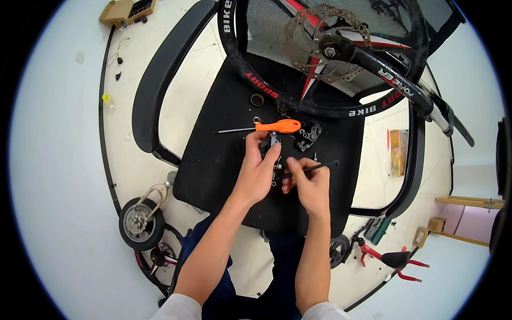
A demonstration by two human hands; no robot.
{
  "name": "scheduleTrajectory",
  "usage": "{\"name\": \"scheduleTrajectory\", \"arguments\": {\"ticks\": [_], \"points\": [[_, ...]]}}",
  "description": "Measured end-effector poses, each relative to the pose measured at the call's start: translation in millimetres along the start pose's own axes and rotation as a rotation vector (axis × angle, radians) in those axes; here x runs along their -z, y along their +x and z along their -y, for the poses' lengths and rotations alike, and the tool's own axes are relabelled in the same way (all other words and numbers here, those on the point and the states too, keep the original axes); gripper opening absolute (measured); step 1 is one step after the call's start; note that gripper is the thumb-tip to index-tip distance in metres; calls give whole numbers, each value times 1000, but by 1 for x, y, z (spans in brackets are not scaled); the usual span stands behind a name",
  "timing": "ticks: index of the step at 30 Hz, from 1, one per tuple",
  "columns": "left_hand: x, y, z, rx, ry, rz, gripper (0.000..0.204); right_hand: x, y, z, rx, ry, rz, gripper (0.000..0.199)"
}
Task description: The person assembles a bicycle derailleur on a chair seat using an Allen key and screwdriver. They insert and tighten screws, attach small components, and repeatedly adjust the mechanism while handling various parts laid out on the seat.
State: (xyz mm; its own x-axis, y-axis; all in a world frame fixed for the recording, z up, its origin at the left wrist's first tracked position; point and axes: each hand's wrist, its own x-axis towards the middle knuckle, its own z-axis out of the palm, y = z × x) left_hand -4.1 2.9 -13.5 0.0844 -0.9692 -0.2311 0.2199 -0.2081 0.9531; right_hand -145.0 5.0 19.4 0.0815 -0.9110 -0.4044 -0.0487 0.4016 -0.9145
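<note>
Over the black chair seat, my left hand is closed around a small black and silver metal part, mostly hidden by the fingers; it looks like a brake caliper. My right hand pinches a black hex key, whose bent end points right. The key's other end reaches toward the metal part; whether it sits in a bolt I cannot tell. Just beyond my left fingers lies an orange-handled screwdriver, its shaft pointing left. A black caliper-like part rests on the seat to its right.
A bicycle wheel with a brake disc and a black fork lean on the chair's back. Armrests flank the seat. A metal ring lies near the rim. A small wheel stands on the floor at left.
</note>
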Motion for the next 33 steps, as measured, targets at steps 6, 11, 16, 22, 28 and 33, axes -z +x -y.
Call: {"name": "scheduleTrajectory", "arguments": {"ticks": [6, 11, 16, 22, 28, 33], "points": [[-2, -4, -5, -16, -12, 14, 40, 2, -1, -6, 135, 146, 10, 33], [-3, -2, -8, -129, 77, 13, 44, -7, -6, 2, -56, 131, 100, 36], [-6, -4, -11, -90, 44, 13, 39, -10, -4, -5, 55, -18, 72, 18], [-7, 3, -16, -69, -62, 26, 42, -8, -2, 5, 259, 45, 72, 14], [-11, -6, -20, -77, -9, 21, 38, -10, -6, -1, 56, -52, -6, 27], [-5, -6, -9, -97, -1, 9, 38, -11, -5, -1, 217, -75, 34, 10]]}}
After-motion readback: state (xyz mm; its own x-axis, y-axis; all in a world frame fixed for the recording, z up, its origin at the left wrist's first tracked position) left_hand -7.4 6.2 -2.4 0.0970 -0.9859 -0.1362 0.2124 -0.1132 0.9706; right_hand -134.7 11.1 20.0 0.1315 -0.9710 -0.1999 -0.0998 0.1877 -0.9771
